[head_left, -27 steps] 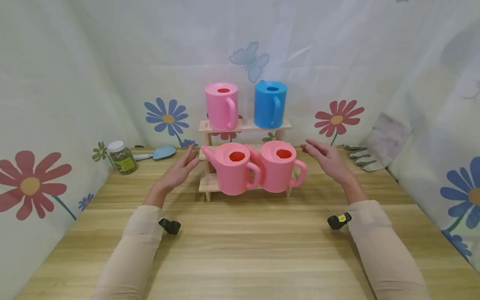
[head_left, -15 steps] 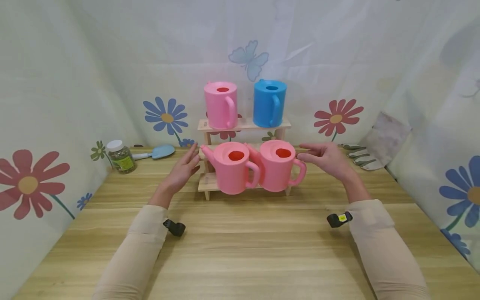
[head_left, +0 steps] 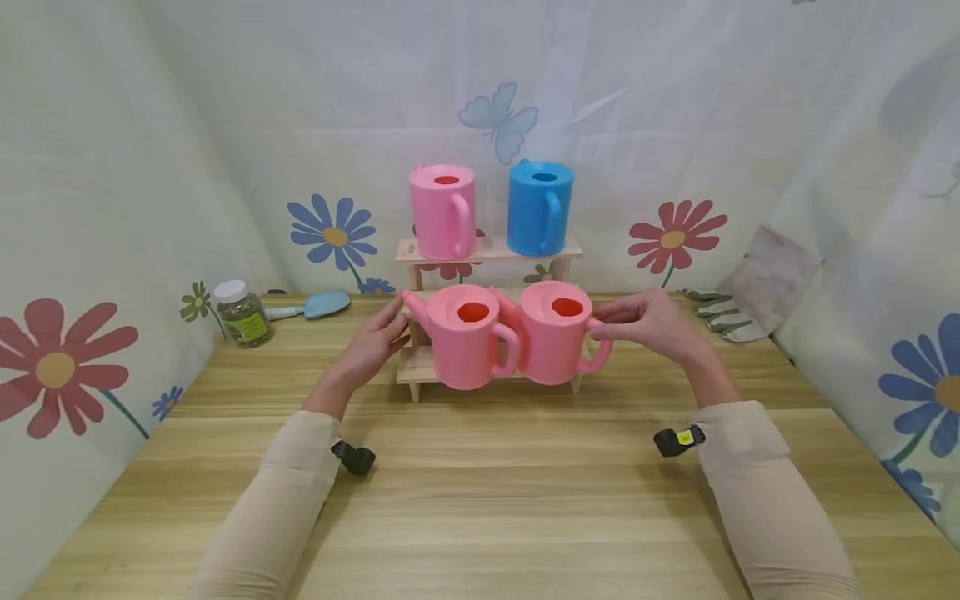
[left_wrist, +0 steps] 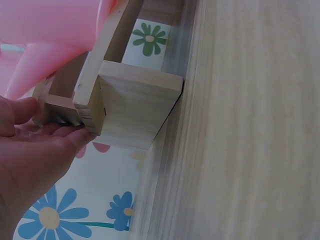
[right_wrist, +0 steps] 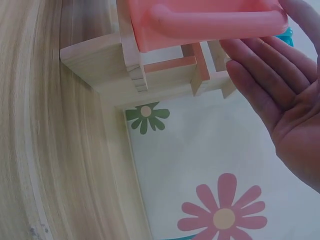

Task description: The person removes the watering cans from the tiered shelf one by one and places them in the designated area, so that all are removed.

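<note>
Left hand (head_left: pixel 369 345) touches the shelf (head_left: pixel 492 248); right hand (head_left: pixel 660 326) lies beside the pink handle (head_left: pixel 603 355); both grips loose, empty.

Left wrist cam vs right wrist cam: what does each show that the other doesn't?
Left wrist only: the left hand, its fingers at the stand's end; a pink tapered spout; blue flowers printed on the backdrop.

Right wrist only: the right hand, palm visible with fingers extended; a pink curved handle.

Both: part of a pink watering can, cut off by the frame; the wooden stand; the wood-grain tabletop; the white backdrop with a green flower.
</note>
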Motion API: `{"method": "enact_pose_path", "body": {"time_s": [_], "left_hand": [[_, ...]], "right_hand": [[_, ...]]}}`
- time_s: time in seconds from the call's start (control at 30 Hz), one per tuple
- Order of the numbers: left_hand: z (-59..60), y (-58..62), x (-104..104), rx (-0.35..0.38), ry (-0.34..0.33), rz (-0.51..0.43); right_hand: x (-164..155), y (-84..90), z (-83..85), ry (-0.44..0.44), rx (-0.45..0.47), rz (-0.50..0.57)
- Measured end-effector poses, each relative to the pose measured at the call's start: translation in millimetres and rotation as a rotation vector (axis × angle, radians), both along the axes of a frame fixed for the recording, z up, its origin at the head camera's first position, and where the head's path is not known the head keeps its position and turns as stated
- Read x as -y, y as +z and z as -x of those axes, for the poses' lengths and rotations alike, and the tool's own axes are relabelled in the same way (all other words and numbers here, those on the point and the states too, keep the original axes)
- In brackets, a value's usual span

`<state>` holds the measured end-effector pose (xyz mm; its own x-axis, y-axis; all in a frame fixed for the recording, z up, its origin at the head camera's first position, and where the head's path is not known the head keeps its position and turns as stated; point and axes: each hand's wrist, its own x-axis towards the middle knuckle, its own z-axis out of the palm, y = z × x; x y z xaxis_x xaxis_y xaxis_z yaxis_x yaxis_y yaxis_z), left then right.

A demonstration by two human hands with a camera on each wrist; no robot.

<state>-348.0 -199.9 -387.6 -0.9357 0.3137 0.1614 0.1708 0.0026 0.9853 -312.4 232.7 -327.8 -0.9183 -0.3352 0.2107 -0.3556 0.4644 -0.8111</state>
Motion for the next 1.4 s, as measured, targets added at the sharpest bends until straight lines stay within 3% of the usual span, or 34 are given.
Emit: {"method": "enact_pose_path", "body": {"time_s": [0.2,0.47,0.6,1.03,1.4], "left_hand": [[-0.8,1.0,-2,0.021,-0.02,-0.045],[0.2,0.3,-2,0.041,-0.033,-0.06],[1.2,-0.7,-2,0.057,-0.013,-0.054],[1.7,-0.3,-3,0.056,-0.006,-0.053],[2.0,-0.3,-3,0.06,-0.001,-0.052]], "right_hand": [[4,6.2,-4.2,0.008,-0.002,-0.045],[18,29.6,-29.6,0.024,-0.034,-0.104],[21,34.7,-34.7,0.026,-0.031,-0.111],[-5,19.6,-10.0,-0.008,-0.106,0.021],[-46,35.2,-15.6,-0.04,-0.151,0.127]]}}
